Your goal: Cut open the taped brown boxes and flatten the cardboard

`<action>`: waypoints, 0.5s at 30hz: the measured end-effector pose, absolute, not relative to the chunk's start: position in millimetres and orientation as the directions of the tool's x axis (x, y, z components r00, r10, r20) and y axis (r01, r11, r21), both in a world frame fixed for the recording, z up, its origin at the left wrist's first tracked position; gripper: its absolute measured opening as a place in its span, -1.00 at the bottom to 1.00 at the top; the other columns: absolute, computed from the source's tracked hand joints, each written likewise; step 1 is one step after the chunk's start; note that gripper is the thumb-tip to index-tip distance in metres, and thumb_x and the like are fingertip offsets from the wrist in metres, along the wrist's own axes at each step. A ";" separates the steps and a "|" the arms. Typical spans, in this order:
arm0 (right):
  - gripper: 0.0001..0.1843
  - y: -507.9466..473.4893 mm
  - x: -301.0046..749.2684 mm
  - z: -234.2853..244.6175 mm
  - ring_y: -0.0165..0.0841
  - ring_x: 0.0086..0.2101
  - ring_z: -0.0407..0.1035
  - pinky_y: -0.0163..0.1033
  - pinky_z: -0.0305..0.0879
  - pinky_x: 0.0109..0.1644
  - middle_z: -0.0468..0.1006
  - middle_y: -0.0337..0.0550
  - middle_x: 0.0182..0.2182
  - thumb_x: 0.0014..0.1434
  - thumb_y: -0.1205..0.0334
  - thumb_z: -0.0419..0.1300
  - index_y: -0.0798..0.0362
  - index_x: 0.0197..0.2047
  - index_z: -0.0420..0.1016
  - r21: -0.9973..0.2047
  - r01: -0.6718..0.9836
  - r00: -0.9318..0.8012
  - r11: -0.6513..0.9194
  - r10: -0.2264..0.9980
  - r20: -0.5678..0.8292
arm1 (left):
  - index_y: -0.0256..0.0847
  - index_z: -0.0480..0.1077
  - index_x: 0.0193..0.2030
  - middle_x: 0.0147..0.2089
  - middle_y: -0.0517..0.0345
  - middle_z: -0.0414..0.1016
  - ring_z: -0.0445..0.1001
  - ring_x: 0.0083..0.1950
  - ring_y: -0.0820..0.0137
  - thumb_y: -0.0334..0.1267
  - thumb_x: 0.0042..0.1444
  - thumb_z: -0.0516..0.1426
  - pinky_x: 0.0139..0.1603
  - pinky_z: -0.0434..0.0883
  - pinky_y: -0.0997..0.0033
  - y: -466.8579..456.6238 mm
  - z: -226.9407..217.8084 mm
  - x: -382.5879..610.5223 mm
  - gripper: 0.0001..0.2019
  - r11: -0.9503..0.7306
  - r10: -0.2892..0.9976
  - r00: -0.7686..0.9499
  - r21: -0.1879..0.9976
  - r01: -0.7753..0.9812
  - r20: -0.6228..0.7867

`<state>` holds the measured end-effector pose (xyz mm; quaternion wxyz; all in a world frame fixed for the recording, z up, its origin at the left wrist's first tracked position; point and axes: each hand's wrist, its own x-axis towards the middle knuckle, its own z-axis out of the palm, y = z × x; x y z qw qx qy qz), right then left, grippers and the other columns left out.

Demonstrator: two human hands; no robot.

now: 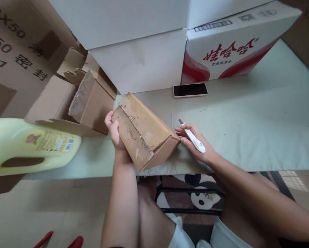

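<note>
A small brown cardboard box (144,127) is tilted above the near part of the table, with torn, scuffed marks along its seam. My left hand (115,132) grips its left end, thumb on the near face and fingers curled round the edge. In my right hand (194,137) lies a white utility knife (194,139), its short blade out and pointing away from me. The fingertips of that hand are at the box's right corner, and they seem to touch it. The underside of the box is hidden.
Open cardboard boxes (92,103) and a pale yellow jug (35,127) lie to the left. A phone (190,90) rests before a red-and-white carton (229,55) and stacked white boxes (144,62). The pale green table (260,127) ends just before my lap.
</note>
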<state>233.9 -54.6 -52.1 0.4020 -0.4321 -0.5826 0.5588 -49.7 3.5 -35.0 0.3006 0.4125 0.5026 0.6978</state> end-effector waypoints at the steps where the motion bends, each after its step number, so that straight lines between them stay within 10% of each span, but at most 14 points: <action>1: -0.51 -54.6 233.3 -52.5 -0.06 0.15 0.48 0.22 0.35 0.25 0.51 0.15 0.20 0.28 -0.19 0.19 -0.12 0.11 0.18 -0.999 0.049 -0.303 0.000 0.953 -0.014 | -0.08 0.25 0.09 0.03 0.04 0.41 0.45 0.03 0.24 0.03 0.18 0.08 0.04 0.43 0.21 2.9 -34.9 -46.4 -0.60 -0.311 0.835 -0.476 0.950 0.004 0.276; 15: -0.64 -66.9 217.9 -12.9 -0.14 -0.03 0.52 0.10 0.38 0.12 0.64 -0.06 -0.03 0.27 -0.08 0.25 -0.14 0.04 0.36 -0.919 0.237 -0.075 0.316 0.949 0.307 | -0.07 0.35 0.14 -0.07 0.04 0.48 0.49 -0.03 0.20 -0.07 0.08 0.18 0.07 0.44 0.16 -13.6 -20.1 -39.5 -0.53 -0.140 0.920 -0.378 0.988 -0.060 0.107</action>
